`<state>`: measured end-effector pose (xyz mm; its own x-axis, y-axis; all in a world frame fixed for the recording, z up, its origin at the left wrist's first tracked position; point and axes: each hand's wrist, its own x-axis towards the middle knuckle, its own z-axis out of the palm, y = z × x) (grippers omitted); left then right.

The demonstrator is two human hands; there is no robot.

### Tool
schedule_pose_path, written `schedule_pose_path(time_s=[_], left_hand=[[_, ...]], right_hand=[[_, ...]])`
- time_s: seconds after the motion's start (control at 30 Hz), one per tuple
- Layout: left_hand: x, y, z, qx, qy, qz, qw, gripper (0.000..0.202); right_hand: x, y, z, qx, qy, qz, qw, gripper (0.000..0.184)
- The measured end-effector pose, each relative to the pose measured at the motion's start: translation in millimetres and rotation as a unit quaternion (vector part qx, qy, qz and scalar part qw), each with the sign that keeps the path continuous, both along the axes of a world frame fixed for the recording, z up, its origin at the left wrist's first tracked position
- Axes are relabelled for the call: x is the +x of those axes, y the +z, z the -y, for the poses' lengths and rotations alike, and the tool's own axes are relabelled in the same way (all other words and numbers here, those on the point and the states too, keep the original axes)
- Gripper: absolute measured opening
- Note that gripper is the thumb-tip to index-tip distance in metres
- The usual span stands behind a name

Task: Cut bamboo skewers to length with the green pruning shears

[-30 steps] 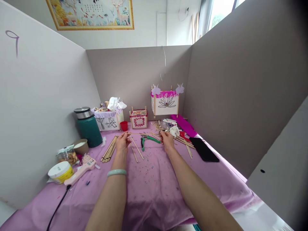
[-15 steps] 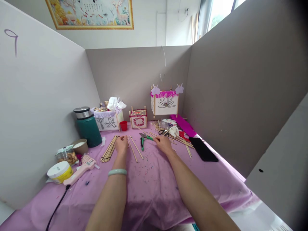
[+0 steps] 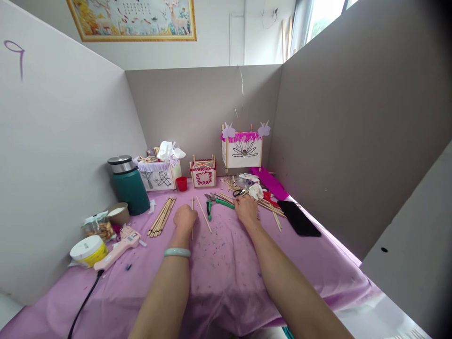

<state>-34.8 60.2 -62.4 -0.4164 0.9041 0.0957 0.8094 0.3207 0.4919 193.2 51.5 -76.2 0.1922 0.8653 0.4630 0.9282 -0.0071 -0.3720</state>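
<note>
Head view, looking down at a pink-covered table [image 3: 226, 292] boxed in by grey partitions [image 3: 203, 117]. The left hand [image 3: 184, 219], a pale green bangle [image 3: 177, 253] on its wrist, is loosely curled, knuckles up and fingers bent down toward the cloth – whether it has hold of anything cannot be told. A thin wooden stick [image 3: 192, 226] runs just beside those fingers, and a second wooden stick [image 3: 204, 215] lies slantwise a little to the right. The right hand [image 3: 246, 210] rests low on the cloth, fingers slightly parted, with nothing visible in its grip. Near it lie green-handled pruning shears [image 3: 216, 203], their handles pointing its way, and beyond it a loose pile of wooden sticks [image 3: 270, 208], black-handled scissors [image 3: 239, 192] and crumpled white tissue [image 3: 256, 191]. A neat bundle of sticks [image 3: 161, 217] lies left of the left hand, with a teal thermos [image 3: 129, 190], a pink glue gun [image 3: 118, 249] and a white tub [image 3: 88, 251] further left. Three paper lanterns on wooden frames – the largest [image 3: 242, 153] topped with pink fringe – stand along the back, a red cup [image 3: 181, 183] among them, and a black slab [image 3: 299, 225] lies at the right
</note>
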Motion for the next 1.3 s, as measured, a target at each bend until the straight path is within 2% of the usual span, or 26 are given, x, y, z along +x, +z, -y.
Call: schedule_pose_path(time_s=[0.07, 0.13, 0.17, 0.23, 0.3, 0.37, 0.47, 0.53, 0.63, 0.7, 0.77, 0.8, 0.87, 0.97, 1.03, 1.17, 1.3], left_hand=[[2, 3.2, 1, 0.07, -0.017, 0.061, 0.996, 0.019], [7, 8.5, 3, 0.152, -0.074, 0.182, 0.969, 0.017], [11, 11.5, 5, 0.177, -0.115, 0.256, 0.943, 0.018], [19, 17.6, 11, 0.175, -0.196, 0.396, 0.88, 0.023], [27, 22.5, 18, 0.152, -0.257, 0.459, 0.837, 0.028], [33, 25.0, 25, 0.137, -0.298, 0.458, 0.826, 0.029], [38, 24.3, 32, 0.102, -0.345, 0.417, 0.835, 0.029], [38, 21.9, 31, 0.084, -0.365, 0.383, 0.845, 0.03], [34, 17.8, 26, 0.093, -0.359, 0.323, 0.871, 0.033], [29, 15.6, 20, 0.116, -0.315, 0.304, 0.892, 0.034], [24, 14.3, 15, 0.134, -0.254, 0.334, 0.898, 0.031], [22, 14.0, 14, 0.134, -0.231, 0.367, 0.891, 0.028], [19, 14.0, 12, 0.122, -0.213, 0.448, 0.86, 0.024], [17, 14.6, 12, 0.106, -0.236, 0.544, 0.798, 0.023], [16, 15.1, 12, 0.107, -0.244, 0.577, 0.772, 0.024], [16, 16.2, 13, 0.114, -0.239, 0.604, 0.751, 0.026], [14, 16.2, 12, 0.131, -0.232, 0.616, 0.741, 0.028]], right_hand=[[-4, 1.3, -1, 0.032, 0.049, -0.049, 0.997, 0.027], [-9, 2.7, -1, 0.069, 0.113, -0.117, 0.984, 0.029], [-12, 3.3, -1, 0.087, 0.148, -0.156, 0.973, 0.03], [-17, 4.2, 0, 0.109, 0.211, -0.24, 0.941, 0.032], [-22, 4.8, 0, 0.098, 0.252, -0.341, 0.9, 0.034], [-25, 5.5, -1, 0.065, 0.273, -0.444, 0.851, 0.037], [-26, 7.4, -2, 0.04, 0.294, -0.556, 0.777, 0.038], [-24, 8.9, -3, 0.043, 0.3, -0.599, 0.741, 0.036], [-17, 10.0, -7, 0.073, 0.254, -0.655, 0.708, 0.037], [-10, 9.7, -11, 0.108, 0.195, -0.692, 0.687, 0.037], [-3, 8.7, -16, 0.141, 0.139, -0.719, 0.666, 0.037], [1, 8.1, -18, 0.153, 0.117, -0.728, 0.658, 0.037], [6, 6.7, -21, 0.165, 0.089, -0.74, 0.646, 0.037], [9, 5.4, -23, 0.159, 0.075, -0.752, 0.636, 0.036], [9, 5.1, -23, 0.155, 0.074, -0.752, 0.636, 0.036], [7, 5.2, -22, 0.145, 0.089, -0.743, 0.648, 0.037], [6, 6.2, -21, 0.142, 0.097, -0.752, 0.636, 0.035]])
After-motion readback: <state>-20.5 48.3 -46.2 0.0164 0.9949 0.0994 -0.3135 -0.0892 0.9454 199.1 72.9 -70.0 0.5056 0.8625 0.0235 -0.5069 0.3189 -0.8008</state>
